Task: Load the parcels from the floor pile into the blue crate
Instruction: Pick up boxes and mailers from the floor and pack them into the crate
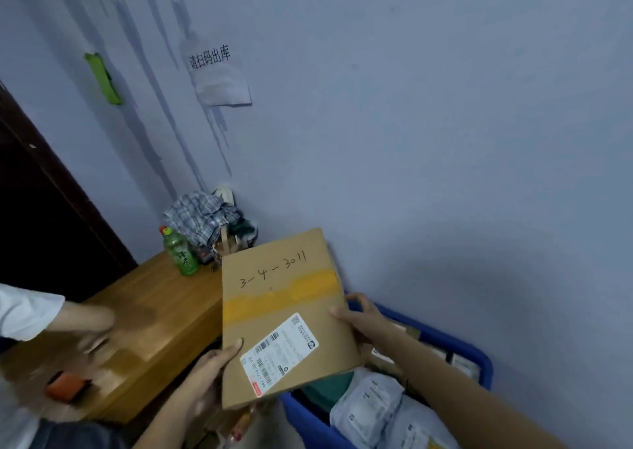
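Now both hands clasp the flat cardboard parcel [281,315] by opposite edges, left hand [214,363] low, right hand [359,315] high, above the blue crate [476,356]'s near-left corner. Next move: lower it flat onto the bagged parcels [370,404].

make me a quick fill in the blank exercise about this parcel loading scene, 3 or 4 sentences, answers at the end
1. Both hands, the left hand and the right hand, hold a flat ____ box.
2. The strip of tape across the box is ____.
3. The crate under the box, already holding grey mailer bags, is ____.
4. The green bottle stands on a ____ cabinet.

Missing words: cardboard; yellow; blue; wooden
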{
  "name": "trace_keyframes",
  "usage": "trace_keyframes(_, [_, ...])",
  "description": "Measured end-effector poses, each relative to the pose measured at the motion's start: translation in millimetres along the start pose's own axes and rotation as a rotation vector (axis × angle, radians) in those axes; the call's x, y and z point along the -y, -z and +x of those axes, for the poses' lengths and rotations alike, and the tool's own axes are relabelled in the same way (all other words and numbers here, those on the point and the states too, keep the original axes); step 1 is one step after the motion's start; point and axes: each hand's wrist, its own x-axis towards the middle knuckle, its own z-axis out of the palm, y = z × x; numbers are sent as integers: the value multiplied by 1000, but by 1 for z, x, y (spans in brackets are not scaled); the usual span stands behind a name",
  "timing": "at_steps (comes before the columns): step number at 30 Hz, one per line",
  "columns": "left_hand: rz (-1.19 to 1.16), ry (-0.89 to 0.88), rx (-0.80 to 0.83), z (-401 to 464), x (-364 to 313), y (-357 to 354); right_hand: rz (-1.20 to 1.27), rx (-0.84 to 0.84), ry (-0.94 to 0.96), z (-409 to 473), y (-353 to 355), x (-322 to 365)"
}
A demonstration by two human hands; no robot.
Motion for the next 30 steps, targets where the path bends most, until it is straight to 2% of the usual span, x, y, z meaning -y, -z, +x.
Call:
trace_keyframes(4, [13, -34, -16, 45, -25, 22, -61, -2, 16, 36, -15, 17])
trace_keyframes(8, [53, -93, 28, 91, -69, 27, -111, -94, 46, 67, -24, 27])
trace_keyframes(14, [186, -121, 175, 154, -115, 30, 73, -304, 7, 79, -43, 14])
trace_keyframes(21, [354, -73, 377, 203, -92, -6, 223, -551, -102, 52, -63, -49])
trace_keyframes(30, [421, 29, 385, 233, -50, -33, 317, -583, -217, 59, -52, -91])
